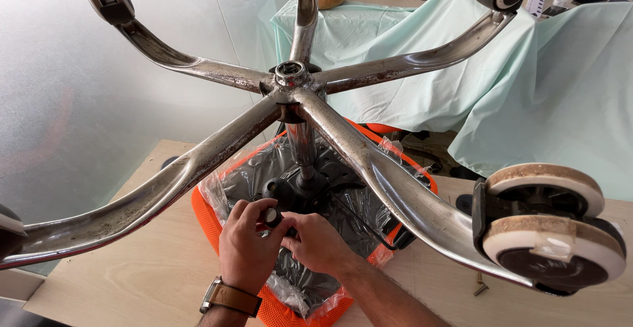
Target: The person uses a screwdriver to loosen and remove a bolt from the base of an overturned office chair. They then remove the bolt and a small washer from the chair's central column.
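Pale wooden tabletop (pixel 165 248) carries an upturned office chair. Nearest, the left hand (pixel 247 244) and right hand (pixel 316 241) meet — fingers pinch a small black knob (pixel 271 217) over the plastic-wrapped orange seat (pixel 277 310). Above spreads a five-armed chrome base (pixel 290 93) with three casters visible — beyond, mint cloth (pixel 461 70).

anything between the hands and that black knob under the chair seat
Nothing visible does. The left hand and right hand already pinch the black knob; the chrome base arms pass above, not between.
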